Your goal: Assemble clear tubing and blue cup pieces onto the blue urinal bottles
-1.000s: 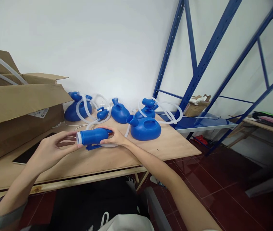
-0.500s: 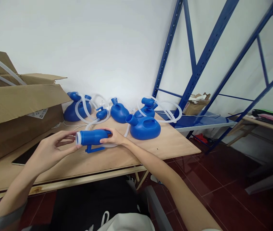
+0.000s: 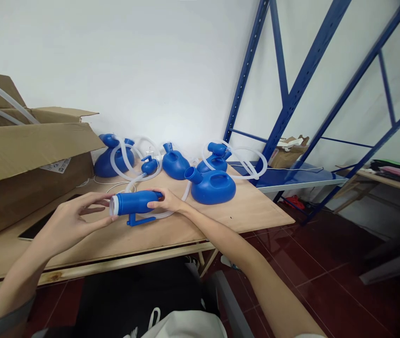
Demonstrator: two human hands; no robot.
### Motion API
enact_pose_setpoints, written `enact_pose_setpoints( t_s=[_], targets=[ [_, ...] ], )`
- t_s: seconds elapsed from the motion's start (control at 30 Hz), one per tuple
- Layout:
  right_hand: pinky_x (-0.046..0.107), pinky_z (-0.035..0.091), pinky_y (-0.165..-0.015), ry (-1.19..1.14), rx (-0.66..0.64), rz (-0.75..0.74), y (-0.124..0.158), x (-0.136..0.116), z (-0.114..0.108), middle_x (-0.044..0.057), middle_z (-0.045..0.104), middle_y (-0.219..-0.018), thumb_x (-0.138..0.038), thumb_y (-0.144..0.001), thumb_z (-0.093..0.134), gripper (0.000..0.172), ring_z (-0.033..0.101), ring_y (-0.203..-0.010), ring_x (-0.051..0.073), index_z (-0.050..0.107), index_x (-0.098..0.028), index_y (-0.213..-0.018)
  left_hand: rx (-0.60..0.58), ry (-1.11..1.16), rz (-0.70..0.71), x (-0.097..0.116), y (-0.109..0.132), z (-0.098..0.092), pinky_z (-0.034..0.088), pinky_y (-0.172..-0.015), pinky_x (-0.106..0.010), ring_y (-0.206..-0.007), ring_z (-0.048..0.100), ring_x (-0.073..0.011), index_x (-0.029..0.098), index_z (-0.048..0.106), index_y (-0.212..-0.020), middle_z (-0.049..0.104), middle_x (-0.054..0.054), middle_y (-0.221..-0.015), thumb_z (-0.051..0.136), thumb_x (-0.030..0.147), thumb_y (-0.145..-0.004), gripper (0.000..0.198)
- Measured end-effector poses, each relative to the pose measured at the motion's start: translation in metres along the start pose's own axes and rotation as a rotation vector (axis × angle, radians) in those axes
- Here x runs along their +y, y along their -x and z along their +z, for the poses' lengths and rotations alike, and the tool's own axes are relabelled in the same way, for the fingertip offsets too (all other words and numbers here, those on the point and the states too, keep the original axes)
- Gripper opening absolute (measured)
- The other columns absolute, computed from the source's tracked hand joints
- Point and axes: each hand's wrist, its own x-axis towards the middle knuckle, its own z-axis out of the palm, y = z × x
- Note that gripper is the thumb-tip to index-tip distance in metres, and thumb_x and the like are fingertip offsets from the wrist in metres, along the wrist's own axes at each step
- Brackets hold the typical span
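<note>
My right hand (image 3: 166, 201) grips the narrow end of a blue plastic bottle-shaped part (image 3: 136, 202), held level above the wooden table (image 3: 115, 244). A white ring (image 3: 114, 205) sits round its wide left end, and a blue handle or clip hangs below it. Thumb and fingers of my left hand (image 3: 76, 218) are spread around the white ring, the thumb at its lower edge; whether they press on it is hard to tell. Just right of my right hand stands a blue jug (image 3: 213, 187) with an open spout.
More blue jugs (image 3: 175, 164) with clear hoses (image 3: 249, 164) stand along the wall. An open cardboard box (image 3: 27, 159) fills the table's left, beside a dark flat object (image 3: 40, 228). Blue metal shelving (image 3: 291, 177) stands at the right.
The white-ringed end has turned slightly toward the camera, and the handle below has shifted a little right. My left hand has moved slightly left and its fingers have shifted around the ring.
</note>
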Motion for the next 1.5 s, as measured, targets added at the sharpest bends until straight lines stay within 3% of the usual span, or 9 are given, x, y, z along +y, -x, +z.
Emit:
enact_pose_setpoints(
  t_s=[0.53, 0.77, 0.9, 1.03, 1.1, 1.2, 1.33, 1.4, 1.5],
  targets=[
    [0.039, 0.054, -0.101, -0.024, 0.025, -0.015, 0.007, -0.005, 0.003, 0.008, 0.077, -0.122, -0.047, -0.061, 0.095, 0.076, 0.07, -0.117, 0.03, 0.077, -0.017, -0.128, 0.016, 0.022, 0.021, 0.018, 0.001, 0.011, 0.07, -0.083, -0.044, -0.088, 0.08, -0.0356, 0.03, 0.083, -0.092, 0.083, -0.005, -0.099, 0.081, 0.079, -0.058, 0.06],
    [0.039, 0.055, -0.1, -0.038, 0.067, -0.018, 0.007, -0.005, 0.0, 0.009, 0.078, -0.116, -0.054, -0.06, 0.093, 0.076, 0.07, -0.114, 0.031, 0.079, -0.015, -0.123, 0.079, 0.112, 0.01, 0.021, 0.004, 0.022, 0.07, -0.086, -0.043, -0.089, 0.081, -0.0354, 0.031, 0.082, -0.096, 0.083, -0.002, -0.094, 0.083, 0.08, -0.053, 0.065],
    [0.036, 0.056, -0.095, -0.143, 0.11, -0.025, 0.003, 0.0, 0.005, 0.008, 0.078, -0.109, -0.06, -0.056, 0.094, 0.079, 0.071, -0.105, 0.027, 0.078, -0.014, -0.118, 0.115, 0.149, 0.025, 0.021, 0.006, 0.027, 0.066, -0.098, -0.045, -0.1, 0.08, -0.0351, 0.033, 0.081, -0.112, 0.083, -0.001, -0.114, 0.082, 0.075, -0.061, 0.066],
    [0.035, 0.061, -0.071, -0.394, 0.073, 0.067, -0.001, 0.01, 0.011, 0.008, 0.075, -0.088, -0.079, -0.057, 0.086, 0.089, 0.071, -0.075, 0.022, 0.074, -0.01, -0.112, 0.1, 0.192, 0.038, 0.027, 0.007, 0.037, 0.067, -0.095, -0.05, -0.092, 0.082, -0.0347, 0.027, 0.069, -0.14, 0.084, -0.004, -0.096, 0.078, 0.074, -0.07, 0.085],
    [0.033, 0.061, -0.067, -0.457, 0.086, 0.061, -0.002, 0.01, 0.009, 0.008, 0.074, -0.089, -0.079, -0.053, 0.088, 0.094, 0.07, -0.071, 0.021, 0.072, -0.011, -0.115, 0.061, 0.189, 0.045, 0.03, 0.007, 0.041, 0.067, -0.093, -0.051, -0.091, 0.081, -0.0352, 0.024, 0.062, -0.149, 0.084, -0.005, -0.093, 0.075, 0.074, -0.074, 0.091],
    [0.032, 0.062, -0.071, -0.428, 0.136, 0.039, -0.002, 0.005, 0.0, 0.009, 0.075, -0.098, -0.072, -0.051, 0.094, 0.093, 0.071, -0.08, 0.021, 0.071, -0.012, -0.119, 0.009, 0.116, 0.093, 0.033, 0.007, 0.038, 0.067, -0.091, -0.05, -0.101, 0.08, -0.0362, 0.026, 0.065, -0.147, 0.078, -0.012, -0.126, 0.077, 0.075, -0.072, 0.09],
    [0.036, 0.061, -0.084, -0.197, 0.128, 0.019, -0.001, -0.004, -0.002, 0.011, 0.075, -0.111, -0.071, -0.058, 0.09, 0.09, 0.072, -0.101, 0.028, 0.073, -0.013, -0.124, -0.007, 0.103, 0.107, 0.034, 0.008, 0.024, 0.071, -0.076, -0.041, -0.117, 0.074, -0.0364, 0.031, 0.067, -0.139, 0.049, -0.009, -0.164, 0.075, 0.072, -0.076, 0.076],
    [0.037, 0.058, -0.094, -0.059, 0.08, -0.011, 0.0, -0.008, 0.002, 0.012, 0.073, -0.125, -0.066, -0.061, 0.092, 0.089, 0.068, -0.116, 0.031, 0.071, -0.015, -0.131, -0.019, 0.125, 0.08, 0.032, 0.009, 0.018, 0.07, -0.075, -0.04, -0.117, 0.074, -0.0353, 0.029, 0.068, -0.123, 0.056, -0.009, -0.157, 0.077, 0.068, -0.075, 0.063],
    [0.037, 0.054, -0.102, 0.056, -0.088, -0.034, 0.005, -0.016, 0.008, 0.014, 0.06, -0.15, -0.062, -0.072, 0.088, 0.096, 0.062, -0.132, 0.03, 0.056, -0.021, -0.153, 0.022, 0.127, 0.032, 0.026, 0.007, 0.012, 0.07, -0.079, -0.042, -0.098, 0.079, -0.0314, 0.027, 0.058, -0.095, 0.077, -0.008, -0.123, 0.08, 0.068, -0.071, 0.052]
  ],
)
